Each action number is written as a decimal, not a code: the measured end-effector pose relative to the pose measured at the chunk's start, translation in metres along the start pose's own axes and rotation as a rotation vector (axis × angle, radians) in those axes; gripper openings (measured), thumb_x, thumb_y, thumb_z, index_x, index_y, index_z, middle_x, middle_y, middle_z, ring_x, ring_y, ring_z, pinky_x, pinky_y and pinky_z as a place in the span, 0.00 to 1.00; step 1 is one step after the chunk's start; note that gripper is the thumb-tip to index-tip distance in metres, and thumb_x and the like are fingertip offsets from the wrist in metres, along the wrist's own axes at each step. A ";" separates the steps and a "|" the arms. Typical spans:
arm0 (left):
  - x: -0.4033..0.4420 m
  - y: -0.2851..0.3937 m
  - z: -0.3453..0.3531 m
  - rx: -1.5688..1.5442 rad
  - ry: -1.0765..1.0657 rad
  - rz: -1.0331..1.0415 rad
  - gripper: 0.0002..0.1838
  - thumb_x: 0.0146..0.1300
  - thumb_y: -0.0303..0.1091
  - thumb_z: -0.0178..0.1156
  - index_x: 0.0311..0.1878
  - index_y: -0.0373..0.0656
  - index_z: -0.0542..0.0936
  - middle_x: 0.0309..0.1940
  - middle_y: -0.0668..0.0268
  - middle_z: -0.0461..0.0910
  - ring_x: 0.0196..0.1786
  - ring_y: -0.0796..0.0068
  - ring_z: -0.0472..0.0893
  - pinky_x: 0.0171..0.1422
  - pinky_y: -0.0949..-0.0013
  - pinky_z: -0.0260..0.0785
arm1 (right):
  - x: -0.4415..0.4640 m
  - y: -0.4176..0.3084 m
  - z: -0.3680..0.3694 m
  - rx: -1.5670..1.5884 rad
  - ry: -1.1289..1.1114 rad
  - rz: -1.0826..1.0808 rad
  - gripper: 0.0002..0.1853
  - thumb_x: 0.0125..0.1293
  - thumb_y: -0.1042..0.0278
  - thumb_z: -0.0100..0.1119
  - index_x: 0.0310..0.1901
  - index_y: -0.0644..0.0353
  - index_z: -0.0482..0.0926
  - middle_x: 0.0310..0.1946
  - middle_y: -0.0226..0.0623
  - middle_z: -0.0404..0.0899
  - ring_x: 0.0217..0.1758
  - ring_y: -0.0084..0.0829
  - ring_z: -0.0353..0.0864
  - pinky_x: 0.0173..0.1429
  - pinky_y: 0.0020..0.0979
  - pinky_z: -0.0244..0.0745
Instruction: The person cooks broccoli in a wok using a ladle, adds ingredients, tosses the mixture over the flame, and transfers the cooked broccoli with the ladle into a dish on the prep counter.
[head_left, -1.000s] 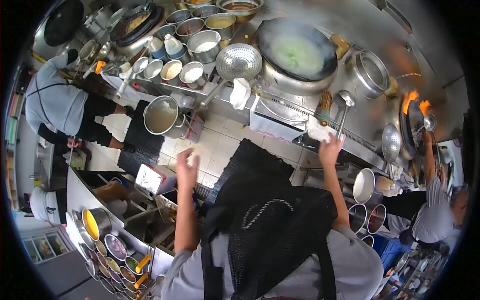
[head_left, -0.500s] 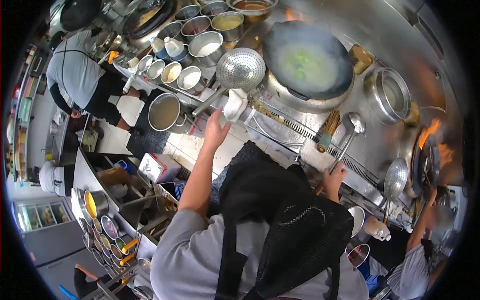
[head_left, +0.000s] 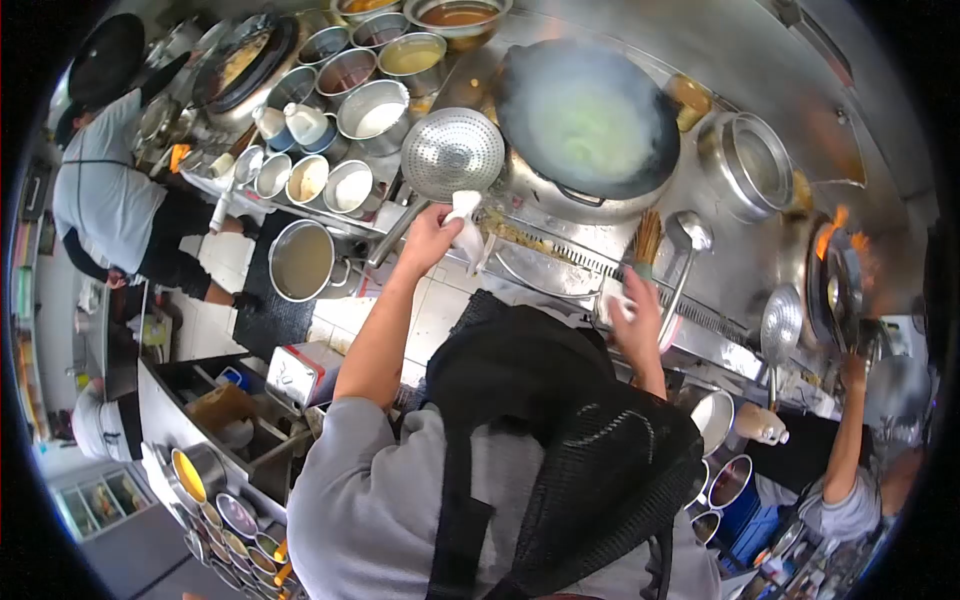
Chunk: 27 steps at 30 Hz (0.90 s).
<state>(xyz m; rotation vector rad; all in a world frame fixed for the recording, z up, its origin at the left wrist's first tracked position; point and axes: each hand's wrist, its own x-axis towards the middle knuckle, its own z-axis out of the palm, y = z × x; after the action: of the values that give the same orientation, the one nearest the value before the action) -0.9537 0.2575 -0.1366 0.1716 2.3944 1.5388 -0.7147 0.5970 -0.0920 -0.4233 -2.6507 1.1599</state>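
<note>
My left hand is closed on a white cloth at the stove's front edge, just below the perforated skimmer. My right hand has its fingers apart, blurred by motion, beside a second white cloth and below the bamboo brush. To the right of that hand lies a ladle, its handle pointing toward the front edge. Behind both hands a black wok holds steaming, pale green liquid.
Metal pots of sauce and powder crowd the back left. A pot stands left of my left arm. Flames rise at a right-hand wok, where a co-worker's arm reaches. Another person stands at the far left.
My left hand has moved to the white cloth and closed on it. My right hand has let go of the ladle and shifted left, its fingers now apart.
</note>
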 end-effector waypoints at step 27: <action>-0.058 0.113 -0.087 0.240 -0.434 0.912 0.36 0.59 0.25 0.67 0.73 0.44 0.69 0.68 0.54 0.71 0.71 0.51 0.71 0.76 0.56 0.65 | 0.048 -0.199 0.071 1.840 -0.495 0.377 0.38 0.78 0.38 0.42 0.72 0.68 0.68 0.70 0.53 0.74 0.70 0.53 0.76 0.77 0.53 0.67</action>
<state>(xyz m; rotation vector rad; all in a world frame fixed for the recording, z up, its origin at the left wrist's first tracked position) -0.9309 0.2148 0.0101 1.6394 2.2016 1.2698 -0.8158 0.4363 0.0122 -0.1917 -0.6620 3.2272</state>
